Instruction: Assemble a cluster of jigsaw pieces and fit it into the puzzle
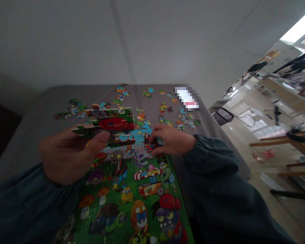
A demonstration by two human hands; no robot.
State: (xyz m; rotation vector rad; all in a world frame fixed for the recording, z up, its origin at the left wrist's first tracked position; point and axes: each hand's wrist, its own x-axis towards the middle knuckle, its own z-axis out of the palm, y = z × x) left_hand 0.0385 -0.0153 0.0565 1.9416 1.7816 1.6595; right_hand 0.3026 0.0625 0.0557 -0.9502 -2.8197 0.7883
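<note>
A partly built cartoon jigsaw puzzle (142, 189) lies on a grey table (22, 135). My left hand (66, 156) is raised above the puzzle and pinches a joined cluster of puzzle pieces (109, 123) with a red shape on it. At the puzzle's upper right edge, my right hand (170, 139) rests with its fingers curled on a small piece that I cannot make out clearly. Both arms wear dark teal sleeves.
Several loose puzzle pieces (165, 112) are scattered across the far half of the table. A blurred white object (187, 98) lies at the far right corner. To the right, the floor holds wooden furniture legs (289, 145), cables and a dark object (225, 115).
</note>
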